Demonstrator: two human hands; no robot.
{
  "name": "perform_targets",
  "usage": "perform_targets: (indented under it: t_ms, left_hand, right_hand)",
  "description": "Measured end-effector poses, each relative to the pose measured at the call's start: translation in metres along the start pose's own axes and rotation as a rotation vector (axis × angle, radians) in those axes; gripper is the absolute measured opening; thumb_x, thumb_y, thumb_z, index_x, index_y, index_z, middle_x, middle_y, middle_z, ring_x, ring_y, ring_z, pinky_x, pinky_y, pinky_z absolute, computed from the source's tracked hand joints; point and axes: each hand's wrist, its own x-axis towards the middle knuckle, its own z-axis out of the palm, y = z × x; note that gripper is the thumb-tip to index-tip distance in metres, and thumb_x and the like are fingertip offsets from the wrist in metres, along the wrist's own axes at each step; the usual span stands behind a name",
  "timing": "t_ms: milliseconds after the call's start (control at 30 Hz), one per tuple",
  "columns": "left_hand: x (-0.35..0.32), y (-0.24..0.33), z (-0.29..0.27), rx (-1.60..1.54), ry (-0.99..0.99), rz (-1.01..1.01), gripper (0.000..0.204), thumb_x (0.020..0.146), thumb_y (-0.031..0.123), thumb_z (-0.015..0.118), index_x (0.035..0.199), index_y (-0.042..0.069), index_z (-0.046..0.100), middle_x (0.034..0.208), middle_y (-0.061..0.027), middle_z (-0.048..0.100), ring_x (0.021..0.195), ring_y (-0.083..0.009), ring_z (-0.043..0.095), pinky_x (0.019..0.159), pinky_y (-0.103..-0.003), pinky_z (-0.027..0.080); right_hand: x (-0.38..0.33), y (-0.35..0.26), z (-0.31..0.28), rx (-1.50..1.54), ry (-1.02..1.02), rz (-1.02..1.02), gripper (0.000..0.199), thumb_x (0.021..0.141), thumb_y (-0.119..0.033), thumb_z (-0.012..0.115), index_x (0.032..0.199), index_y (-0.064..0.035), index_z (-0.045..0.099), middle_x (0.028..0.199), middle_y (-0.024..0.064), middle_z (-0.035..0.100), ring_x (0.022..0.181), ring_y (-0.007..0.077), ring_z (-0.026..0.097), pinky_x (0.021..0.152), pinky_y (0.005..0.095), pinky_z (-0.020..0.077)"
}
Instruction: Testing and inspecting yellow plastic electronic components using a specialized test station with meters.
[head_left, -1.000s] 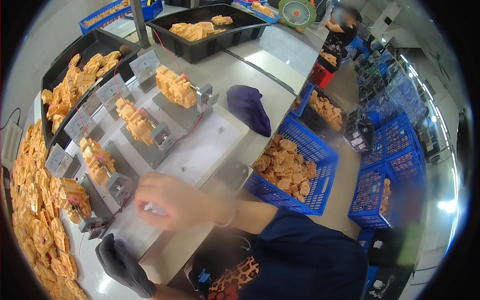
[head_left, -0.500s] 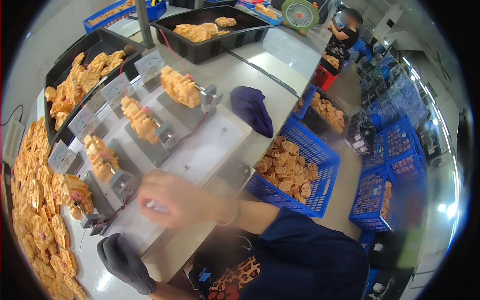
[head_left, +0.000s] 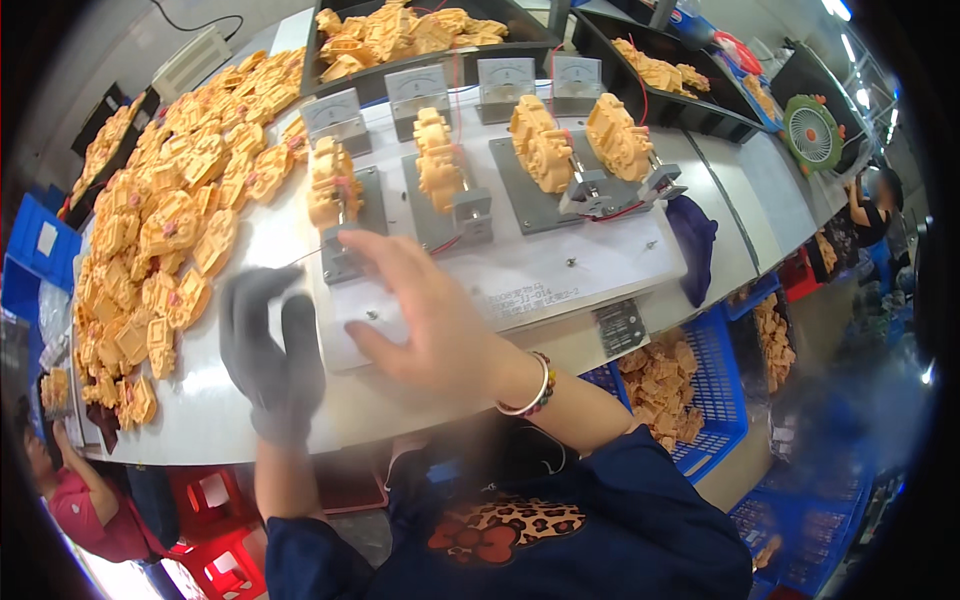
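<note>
My bare right hand (head_left: 435, 315) is over the front left of the white board (head_left: 520, 290), its thumb and fingers apart and nothing seen between them. Its fingertips come close to the grey clamp block of the leftmost test stand (head_left: 345, 265). On that stand a tan plastic gearbox-like housing (head_left: 330, 185) is mounted upright. My left hand (head_left: 268, 350), in a dark grey glove, hovers beside the board's left edge, blurred, with a gap between thumb and fingers. Similar tan housings sit on the other stands, such as the second housing (head_left: 435, 160), the third (head_left: 540, 145) and the rightmost (head_left: 617, 137).
A large heap of tan housings (head_left: 170, 230) covers the table's left side. Analog meters (head_left: 417, 90) stand behind the fixtures. Black trays (head_left: 545, 50) line the back. A purple cloth (head_left: 690, 250) lies right of the board; a blue crate (head_left: 725, 400) is below the front edge.
The view has swung left, bringing more of the heap and a seated person into sight. My right hand has opened out toward the leftmost stand; my gloved left hand has risen beside it.
</note>
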Motion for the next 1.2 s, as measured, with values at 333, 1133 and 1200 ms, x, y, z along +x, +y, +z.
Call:
perform_targets:
  t_ms: [333,1133,1200]
  left_hand:
    - [0.086,-0.032,0.045,-0.138,-0.503,-0.201,0.028,0.09,0.031,0.06,0.108,0.009,0.061,0.09,-0.0138,0.065,0.085,-0.0269,0.066,0.077,-0.035,0.049]
    - [-0.019,0.033,0.014,0.03,-0.25,0.116,0.02,0.069,0.013,0.075,0.086,0.009,0.065,0.082,-0.0091,0.06,0.077,-0.0296,0.059,0.069,-0.039,0.047]
    - [-0.029,0.02,0.029,0.063,-0.206,0.022,0.019,0.07,0.013,0.074,0.086,0.01,0.065,0.083,-0.0094,0.06,0.078,-0.0301,0.059,0.069,-0.04,0.047]
  right_hand:
    - [-0.002,0.013,-0.001,0.129,-0.029,-0.092,0.051,0.066,-0.005,0.06,0.116,-0.0006,0.056,0.098,0.0158,0.059,0.084,0.029,0.06,0.078,0.035,0.0515]
    - [-0.025,0.032,-0.077,-0.445,-0.15,0.029,0.012,0.071,-0.006,0.069,0.082,-0.0042,0.062,0.078,0.0116,0.06,0.075,0.0294,0.059,0.068,0.0397,0.0482]
    - [-0.028,0.032,-0.076,-0.452,-0.093,-0.043,0.012,0.07,-0.004,0.068,0.079,-0.0033,0.06,0.078,0.0114,0.06,0.074,0.0298,0.058,0.067,0.0386,0.0483]
